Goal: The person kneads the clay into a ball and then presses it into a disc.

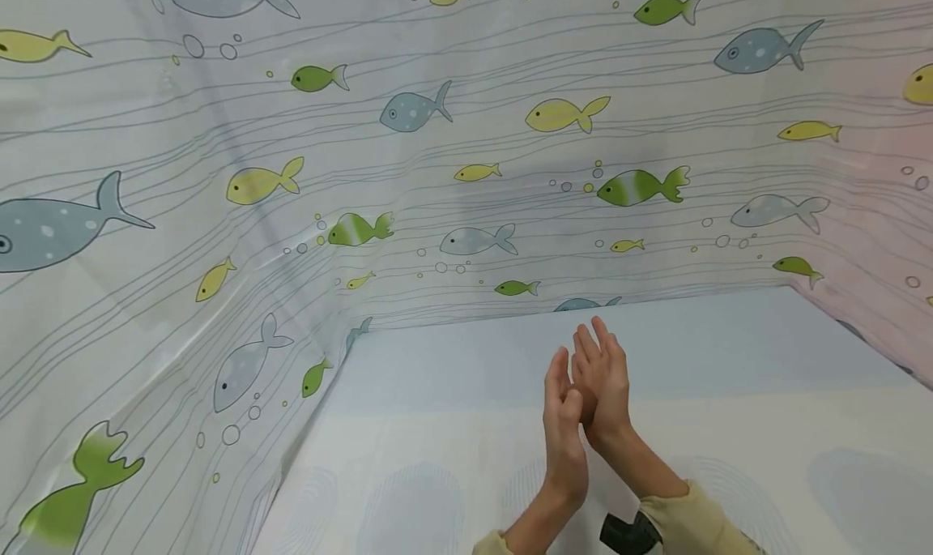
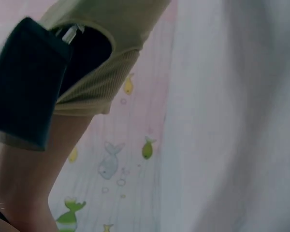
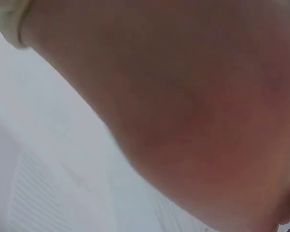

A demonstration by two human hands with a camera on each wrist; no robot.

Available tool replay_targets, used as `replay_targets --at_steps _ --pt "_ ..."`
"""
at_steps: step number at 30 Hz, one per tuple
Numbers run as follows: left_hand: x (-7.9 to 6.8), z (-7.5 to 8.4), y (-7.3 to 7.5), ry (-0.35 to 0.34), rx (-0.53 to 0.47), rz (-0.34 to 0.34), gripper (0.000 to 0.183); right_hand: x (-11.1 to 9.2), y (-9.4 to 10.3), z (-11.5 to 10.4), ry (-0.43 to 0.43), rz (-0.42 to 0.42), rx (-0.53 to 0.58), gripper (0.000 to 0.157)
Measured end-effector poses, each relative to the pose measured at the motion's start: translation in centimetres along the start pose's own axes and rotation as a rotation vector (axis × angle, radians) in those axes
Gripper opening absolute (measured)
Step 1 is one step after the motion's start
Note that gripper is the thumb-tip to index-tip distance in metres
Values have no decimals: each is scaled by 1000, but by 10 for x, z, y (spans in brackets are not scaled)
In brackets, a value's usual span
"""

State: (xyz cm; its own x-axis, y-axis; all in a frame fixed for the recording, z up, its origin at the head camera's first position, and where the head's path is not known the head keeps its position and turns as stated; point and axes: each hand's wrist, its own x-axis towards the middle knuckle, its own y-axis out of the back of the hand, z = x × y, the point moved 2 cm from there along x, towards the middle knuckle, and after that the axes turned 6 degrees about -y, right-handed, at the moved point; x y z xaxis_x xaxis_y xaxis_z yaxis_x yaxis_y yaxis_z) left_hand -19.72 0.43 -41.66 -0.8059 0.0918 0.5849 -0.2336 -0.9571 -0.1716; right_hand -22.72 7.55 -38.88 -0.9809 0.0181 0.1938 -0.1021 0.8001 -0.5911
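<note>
In the head view my left hand (image 1: pixel 564 429) and right hand (image 1: pixel 607 385) are raised together above the table, palms facing. Their fingers point up, fairly straight, and the heels of the palms come close together. No object shows between them; the inner side of the palms is partly hidden. A bare forearm (image 2: pixel 26 169) with a tan sleeve (image 2: pixel 111 53) and a dark strapped-on device (image 2: pixel 26 82) fills the left side of the left wrist view. Skin of a forearm (image 3: pixel 159 106), very close and blurred, takes up most of the right wrist view.
A white and pale blue table surface (image 1: pixel 408 450) with faint oval patterns lies beneath the hands. Behind it and at the left hangs a white curtain (image 1: pixel 437 44) printed with fish. Pinkish curtain (image 1: pixel 889 215) stands at the right.
</note>
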Motion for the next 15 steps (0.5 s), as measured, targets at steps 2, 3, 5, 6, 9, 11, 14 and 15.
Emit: replay_targets --at_steps 2,3,5,6,9,11,14,15 --pt "-3 2 -2 13 -4 -15 57 4 4 -3 15 0 -4 70" --pt "-4 4 -4 18 -6 -25 57 5 5 -5 21 0 -6 70" --pt "-6 7 -7 20 -5 -49 57 8 8 -8 32 0 -4 71" --pt "-6 9 -8 20 -5 -59 57 9 9 -9 33 -1 1 71" --pt "-6 13 -11 18 26 -73 56 9 10 -10 33 -8 19 70" --pt "-5 13 -11 16 54 -73 55 6 9 -9 28 -24 22 69" --pt "-2 11 -10 22 70 -67 54 1 7 -6 14 -62 8 68" --pt "-1 9 -9 24 69 -62 54 -2 6 -4 7 -72 -12 68"
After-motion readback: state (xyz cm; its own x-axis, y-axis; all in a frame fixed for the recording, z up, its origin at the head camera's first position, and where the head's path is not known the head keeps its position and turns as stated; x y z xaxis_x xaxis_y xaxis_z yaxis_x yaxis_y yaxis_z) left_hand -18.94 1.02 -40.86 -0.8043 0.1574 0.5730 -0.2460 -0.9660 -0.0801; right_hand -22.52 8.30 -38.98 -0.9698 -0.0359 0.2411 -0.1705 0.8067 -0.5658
